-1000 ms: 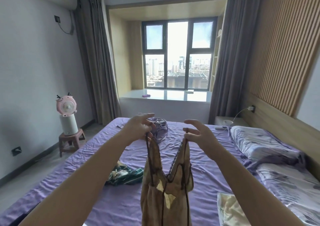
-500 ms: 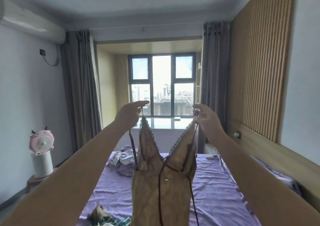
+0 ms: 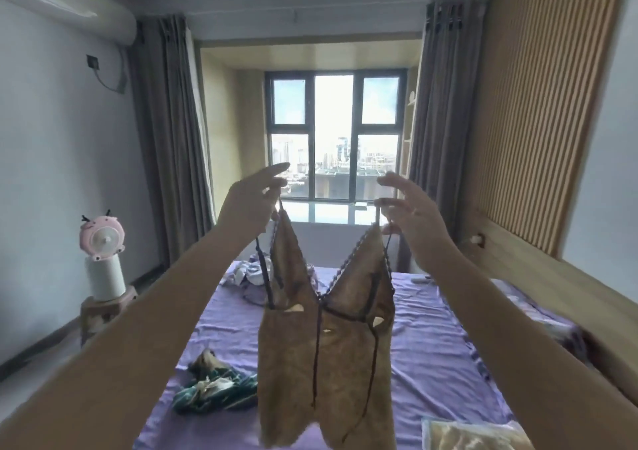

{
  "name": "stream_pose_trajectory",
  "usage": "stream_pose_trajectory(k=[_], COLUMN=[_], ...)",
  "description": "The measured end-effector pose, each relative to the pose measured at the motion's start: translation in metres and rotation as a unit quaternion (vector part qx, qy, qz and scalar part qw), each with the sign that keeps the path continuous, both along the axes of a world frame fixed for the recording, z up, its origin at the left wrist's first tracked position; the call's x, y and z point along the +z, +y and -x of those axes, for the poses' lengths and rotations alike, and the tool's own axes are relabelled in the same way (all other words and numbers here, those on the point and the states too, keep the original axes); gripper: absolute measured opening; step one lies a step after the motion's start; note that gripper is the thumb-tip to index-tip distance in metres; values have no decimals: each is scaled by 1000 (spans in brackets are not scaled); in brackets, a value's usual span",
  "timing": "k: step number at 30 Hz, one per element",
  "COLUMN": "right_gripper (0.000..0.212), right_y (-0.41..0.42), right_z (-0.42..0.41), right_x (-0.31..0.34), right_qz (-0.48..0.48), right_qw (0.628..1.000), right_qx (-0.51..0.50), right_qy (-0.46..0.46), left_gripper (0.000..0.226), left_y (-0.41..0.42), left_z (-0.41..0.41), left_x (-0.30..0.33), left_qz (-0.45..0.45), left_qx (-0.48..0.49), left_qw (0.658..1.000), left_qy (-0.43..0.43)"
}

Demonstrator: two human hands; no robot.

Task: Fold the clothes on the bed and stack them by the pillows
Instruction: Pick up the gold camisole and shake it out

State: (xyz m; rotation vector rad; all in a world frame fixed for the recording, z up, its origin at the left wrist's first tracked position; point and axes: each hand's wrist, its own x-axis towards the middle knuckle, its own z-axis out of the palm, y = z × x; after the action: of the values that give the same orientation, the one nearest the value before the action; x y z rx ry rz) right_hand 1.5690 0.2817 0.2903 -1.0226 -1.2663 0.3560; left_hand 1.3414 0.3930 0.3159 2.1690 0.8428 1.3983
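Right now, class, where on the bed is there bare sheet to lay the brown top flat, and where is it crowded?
Bare sheet lies right of the hanging brown camisole, up to the pillows, and at mid-bed beyond it. Crowded: the green striped garment at near left, the pale heap at the far end, a folded piece at near right.

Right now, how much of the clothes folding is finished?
One pale folded piece already lies near the bottom right, though the pillows are barely visible. In hand: the brown camisole hangs unfolded, pinched by its straps in the left hand and right hand. Still left: a green crumpled garment and a lilac heap on the bed.
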Motion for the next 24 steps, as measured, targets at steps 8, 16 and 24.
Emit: stream_pose_trajectory(k=[8,16,24], right_gripper=[40,36,41], right_y=[-18,-65,-94], right_z=[48,103,145], right_x=[-173,-321,-400], right_qz=[210,366,479], right_qw=[978,928,871], right_qx=[-9,-34,-82], right_qy=[11,52,72], left_gripper=[34,29,22], left_y=[-29,-66,-80], left_z=[41,86,123], left_x=[-184,-315,-399], left_qz=[152,311,415], left_qx=[8,-65,-98], left_qw=[985,938,876], left_qy=[88,136,226])
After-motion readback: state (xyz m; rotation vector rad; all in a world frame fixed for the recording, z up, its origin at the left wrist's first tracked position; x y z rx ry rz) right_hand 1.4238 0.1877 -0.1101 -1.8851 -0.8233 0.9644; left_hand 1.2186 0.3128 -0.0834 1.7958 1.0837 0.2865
